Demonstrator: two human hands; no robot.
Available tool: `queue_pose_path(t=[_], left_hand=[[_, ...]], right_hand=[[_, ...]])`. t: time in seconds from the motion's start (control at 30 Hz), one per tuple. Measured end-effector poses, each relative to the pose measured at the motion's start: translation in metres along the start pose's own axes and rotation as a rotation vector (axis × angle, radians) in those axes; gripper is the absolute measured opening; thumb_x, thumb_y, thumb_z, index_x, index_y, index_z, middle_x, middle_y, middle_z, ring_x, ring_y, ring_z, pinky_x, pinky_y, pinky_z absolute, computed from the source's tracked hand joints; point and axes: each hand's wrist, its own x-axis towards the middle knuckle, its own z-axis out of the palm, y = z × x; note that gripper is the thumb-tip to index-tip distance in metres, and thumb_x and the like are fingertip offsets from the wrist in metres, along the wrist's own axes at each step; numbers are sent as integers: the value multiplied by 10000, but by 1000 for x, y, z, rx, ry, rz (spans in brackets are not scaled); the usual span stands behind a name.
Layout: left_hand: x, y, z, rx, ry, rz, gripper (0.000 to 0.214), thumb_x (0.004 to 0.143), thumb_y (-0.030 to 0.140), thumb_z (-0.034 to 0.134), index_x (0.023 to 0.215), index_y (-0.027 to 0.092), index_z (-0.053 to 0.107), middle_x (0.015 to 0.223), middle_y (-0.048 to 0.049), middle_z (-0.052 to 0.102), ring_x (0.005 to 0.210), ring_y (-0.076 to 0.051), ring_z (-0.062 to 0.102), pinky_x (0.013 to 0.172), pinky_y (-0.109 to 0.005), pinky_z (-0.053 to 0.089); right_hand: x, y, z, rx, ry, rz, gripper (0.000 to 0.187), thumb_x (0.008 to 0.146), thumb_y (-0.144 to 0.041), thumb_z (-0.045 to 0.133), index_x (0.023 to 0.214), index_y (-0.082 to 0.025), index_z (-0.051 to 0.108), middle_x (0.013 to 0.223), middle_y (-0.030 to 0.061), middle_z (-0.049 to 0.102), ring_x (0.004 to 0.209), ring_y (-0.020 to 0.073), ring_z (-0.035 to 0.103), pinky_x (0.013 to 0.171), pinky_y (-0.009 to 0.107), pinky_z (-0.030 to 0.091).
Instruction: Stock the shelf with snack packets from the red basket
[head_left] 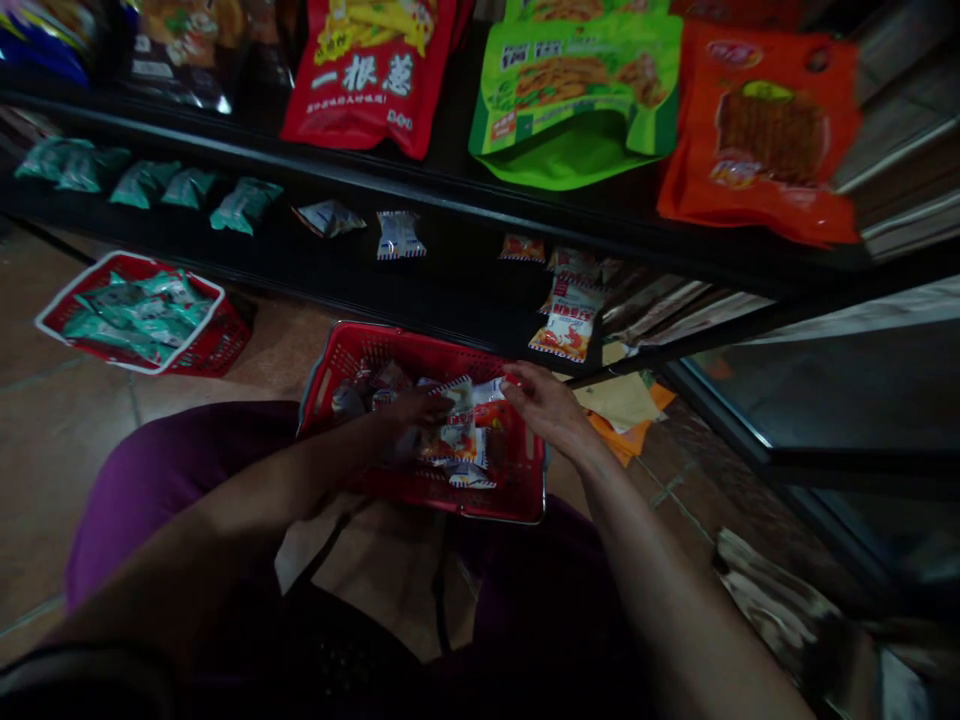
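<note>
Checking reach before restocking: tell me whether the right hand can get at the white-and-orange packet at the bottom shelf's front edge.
Probably yes. The right hand is at the far corner of the red basket, just below the packet, with nothing between them.

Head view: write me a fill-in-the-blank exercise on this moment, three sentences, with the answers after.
1. The left hand and right hand are both in a basket of small packets whose mesh is ___.
2. The second basket, filled with green packets, stands on the ___.
3. On the top shelf, the big green bag sits between a red bag and a third bag coloured ___.
Missing words: red; floor; orange.
</note>
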Motion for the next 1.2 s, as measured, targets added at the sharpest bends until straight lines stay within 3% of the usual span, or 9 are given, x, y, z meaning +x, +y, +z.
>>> queue_pose_path(t=[0.07, 0.17, 0.33, 0.5, 0.73, 0.83, 0.93, 1.07, 1.2], left_hand=[[-23, 25, -5, -5, -32, 36, 407, 617, 244, 741, 990, 144, 613, 860, -43, 645, 709, -127, 584, 684, -273, 486], [-61, 54, -6, -36, -29, 80, 413, 585, 269, 768, 960, 157, 637, 915, -50, 657, 739, -139, 602, 672, -270, 490], [-94, 73, 4, -86, 25, 86, 406, 560, 294, 788, 912, 147, 649, 879, -60, 684, 690, -158, 617, 646, -290, 505], [-89, 70, 6, -50, 33, 82, 391, 600, 376, 773, 890, 139, 660, 801, -58, 689, 653, -160, 609, 641, -305, 503], [-75, 77, 2, -63, -248, 235, 569, 645, 404, 758, 1147, 194, 593, 1130, -96, 651, 952, -250, 634, 837, -400, 488], [-69, 81, 0, -16, -247, 215, 559, 648, 414, 754, 1125, 168, 598, 1124, -117, 649, 968, -259, 630, 858, -406, 482], [-67, 86, -2, 27, -196, 232, 555, 648, 434, 745, 1092, 134, 602, 1067, -126, 664, 941, -257, 635, 864, -405, 475], [-64, 90, -6, 149, -202, 244, 535, 655, 434, 728, 1069, 116, 614, 1061, -131, 662, 932, -255, 631, 871, -405, 466], [-58, 85, -11, 326, -169, 319, 469, 675, 400, 702, 1063, 146, 633, 1068, -99, 665, 980, -248, 608, 881, -375, 458]], right_hand=[[0, -4, 2, 90, -15, 45, 328, 796, -352, 563, 1069, -195, 657, 1119, 99, 654, 1030, 237, 608, 939, 412, 446], [-1, -15, 6, 384, -88, 113, 322, 765, -411, 616, 1021, -225, 673, 1062, 64, 687, 998, 218, 625, 910, 381, 466], [-3, -37, 6, 817, -134, 218, 391, 577, -448, 778, 876, -211, 694, 825, 20, 708, 749, 159, 639, 746, 299, 504], [3, -46, 5, 891, -68, 249, 364, 501, -452, 808, 685, -174, 662, 646, -17, 631, 589, 92, 544, 612, 228, 439], [18, -49, 8, 1033, 158, 322, 364, 437, -420, 819, 624, -187, 610, 533, -55, 536, 487, 76, 443, 502, 223, 360], [26, -47, 4, 1049, 199, 368, 376, 427, -425, 816, 630, -193, 601, 549, -46, 549, 499, 91, 461, 500, 232, 371], [33, -44, -1, 975, 153, 339, 367, 468, -443, 798, 655, -197, 601, 577, -36, 567, 527, 104, 490, 522, 242, 393], [36, -43, -8, 770, 116, 194, 369, 532, -415, 786, 810, -206, 662, 708, -15, 640, 646, 117, 562, 632, 254, 438], [35, -50, -7, 686, -51, 133, 406, 563, -411, 771, 902, -198, 706, 807, 13, 684, 691, 125, 587, 658, 259, 445]])
